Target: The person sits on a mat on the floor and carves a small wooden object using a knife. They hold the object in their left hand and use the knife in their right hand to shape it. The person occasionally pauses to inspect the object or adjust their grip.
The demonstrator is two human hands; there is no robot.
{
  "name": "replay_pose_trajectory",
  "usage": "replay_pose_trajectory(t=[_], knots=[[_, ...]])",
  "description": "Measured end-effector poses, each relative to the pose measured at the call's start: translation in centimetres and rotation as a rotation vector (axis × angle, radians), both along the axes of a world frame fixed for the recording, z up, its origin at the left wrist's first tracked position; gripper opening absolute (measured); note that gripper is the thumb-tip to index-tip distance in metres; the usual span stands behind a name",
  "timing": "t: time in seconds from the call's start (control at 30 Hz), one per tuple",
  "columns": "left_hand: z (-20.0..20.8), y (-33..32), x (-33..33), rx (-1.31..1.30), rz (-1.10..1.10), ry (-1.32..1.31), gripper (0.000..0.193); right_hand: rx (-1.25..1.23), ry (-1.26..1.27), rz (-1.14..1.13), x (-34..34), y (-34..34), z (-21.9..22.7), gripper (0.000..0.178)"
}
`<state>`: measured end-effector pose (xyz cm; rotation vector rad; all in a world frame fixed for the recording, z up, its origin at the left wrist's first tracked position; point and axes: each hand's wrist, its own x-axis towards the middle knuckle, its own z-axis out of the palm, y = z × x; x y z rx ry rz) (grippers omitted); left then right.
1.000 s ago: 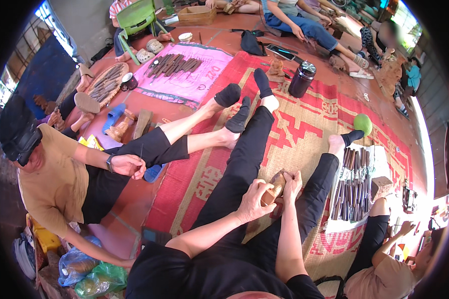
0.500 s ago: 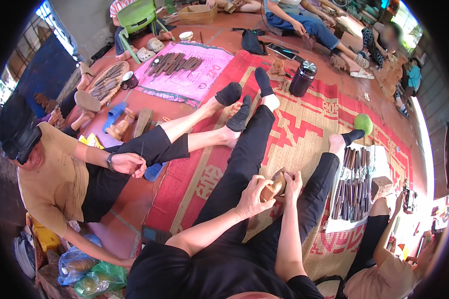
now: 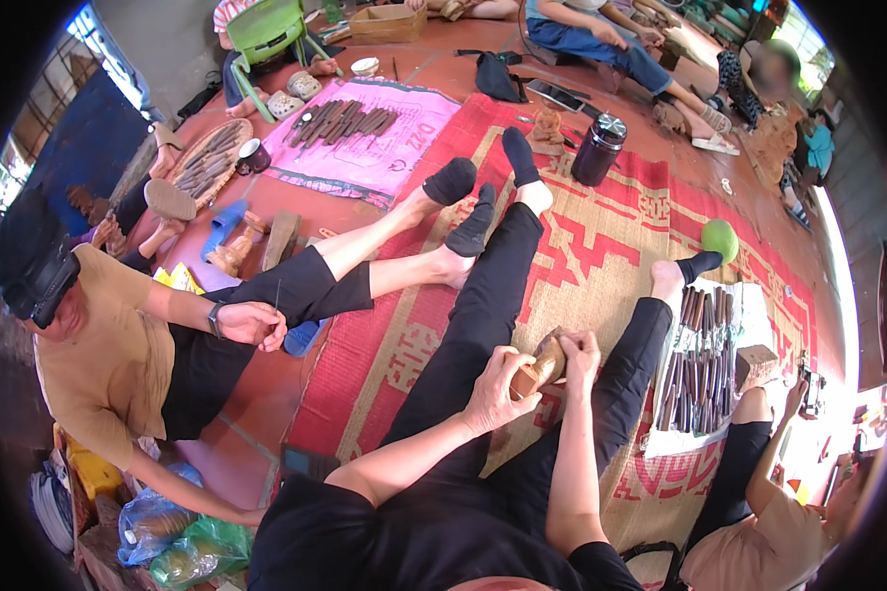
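Note:
Between my legs, above the patterned mat, I hold a small brown carved wooden piece (image 3: 550, 361). My left hand (image 3: 498, 390) is closed round its left, block-like end, with the thumb along the near side. The fingers of my right hand (image 3: 580, 361) pinch the piece's rounded right end. Whether a small tool or sheet sits under those right fingers, I cannot make out. Both forearms rest close to my thighs.
The red and tan mat (image 3: 601, 286) lies beneath me. Right of my leg, several chisels (image 3: 695, 364) lie on cloth beside a wood block (image 3: 756, 366). Ahead stand a dark flask (image 3: 598, 153) and a green ball-like thing (image 3: 719, 239). A co-worker (image 3: 118, 345) sits at left.
The wooden piece has tilted slightly in my hands, and its block end shows a little more. My hands have shifted only a little; the surroundings look the same.

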<state>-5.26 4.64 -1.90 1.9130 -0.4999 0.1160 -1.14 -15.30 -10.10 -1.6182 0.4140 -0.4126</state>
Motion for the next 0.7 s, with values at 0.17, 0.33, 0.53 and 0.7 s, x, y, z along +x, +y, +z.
replay_pose_trajectory(t=[0.17, 0.33, 0.53, 0.7], knots=[[0.3, -0.6, -0.1, 0.008, 0.010, -0.002, 0.061, -0.261, 0.219, -0.140, 0.5, 0.2, -0.3, 0.017], [0.5, -0.7, -0.1, 0.031, -0.026, -0.021, 0.061, -0.368, 0.256, -0.299, 2.6, -2.1, -1.9, 0.026], [0.1, 0.4, 0.2, -0.016, 0.028, 0.020, 0.059, 0.126, 0.083, -0.155, 0.0, 0.8, 1.7, 0.012], [0.5, -0.5, -0.3, -0.011, 0.017, 0.012, 0.059, -0.216, 0.178, -0.166, 0.1, -0.1, -0.2, 0.017]])
